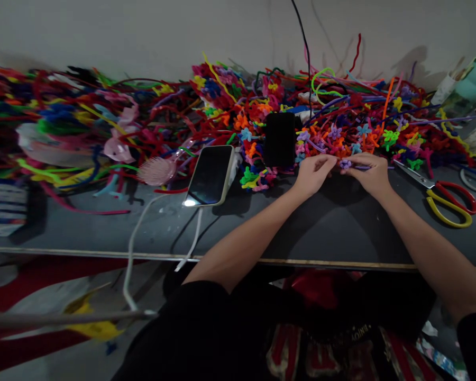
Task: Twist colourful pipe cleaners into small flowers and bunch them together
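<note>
A small purple pipe-cleaner flower (345, 164) sits between my hands, just above the grey table. The thumb and fingers of my right hand (369, 172) pinch it, and a purple stem (375, 168) runs off to the right beneath that hand. Right beside the flower's left edge, my left hand (316, 172) has its fingertips pressed together. What the left fingertips pinch is too small to make out. Directly behind both hands lies a heap of finished pipe-cleaner flowers (333, 138) in orange, purple, blue and green.
Open scissors (432, 185) with red and yellow handles lie right of my hands. A black phone-like object (280, 139) stands behind my left hand. Farther left are a propped phone (210, 175), a white cable (130, 254) and a pink hairbrush (157, 170). Loose pipe cleaners (158, 114) line the wall.
</note>
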Demonstrator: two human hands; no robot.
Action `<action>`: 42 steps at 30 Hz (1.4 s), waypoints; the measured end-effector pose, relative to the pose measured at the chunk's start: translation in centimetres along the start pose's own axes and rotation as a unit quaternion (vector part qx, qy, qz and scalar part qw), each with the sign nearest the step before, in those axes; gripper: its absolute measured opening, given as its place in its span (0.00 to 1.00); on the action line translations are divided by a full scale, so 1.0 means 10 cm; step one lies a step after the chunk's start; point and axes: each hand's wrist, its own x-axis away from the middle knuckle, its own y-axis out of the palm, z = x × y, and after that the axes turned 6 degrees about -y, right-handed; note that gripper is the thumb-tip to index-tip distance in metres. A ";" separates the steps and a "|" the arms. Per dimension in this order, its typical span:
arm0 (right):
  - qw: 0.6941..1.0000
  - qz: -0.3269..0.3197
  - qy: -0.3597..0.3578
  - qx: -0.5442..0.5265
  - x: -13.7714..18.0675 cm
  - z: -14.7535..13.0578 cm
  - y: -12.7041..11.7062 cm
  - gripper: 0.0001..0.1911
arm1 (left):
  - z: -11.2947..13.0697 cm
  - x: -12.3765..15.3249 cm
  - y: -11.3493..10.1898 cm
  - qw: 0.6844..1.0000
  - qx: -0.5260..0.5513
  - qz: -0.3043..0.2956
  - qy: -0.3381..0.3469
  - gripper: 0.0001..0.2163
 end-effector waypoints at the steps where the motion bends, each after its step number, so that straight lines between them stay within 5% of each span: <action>1: 1.000 0.006 0.000 -0.006 0.00 0.00 0.00 0.11 | 0.00 0.00 0.00 1.000 0.003 0.009 0.009 0.20; 15: 0.999 -0.002 -0.035 0.042 -0.02 0.07 0.00 0.13 | -0.09 -0.01 0.07 0.996 0.074 -0.032 -0.023 0.20; 21: 0.995 -0.003 -0.057 0.087 -0.02 0.03 0.00 0.22 | -0.08 -0.03 0.08 0.993 0.103 0.025 -0.057 0.15; 27: 0.999 0.044 0.019 0.009 0.02 -0.07 0.04 0.09 | -0.05 -0.03 0.07 0.993 0.088 0.018 -0.076 0.15; 42: 0.996 0.016 -0.012 0.087 0.03 -0.12 0.11 0.09 | -0.06 0.05 0.20 0.989 0.066 0.128 -0.011 0.07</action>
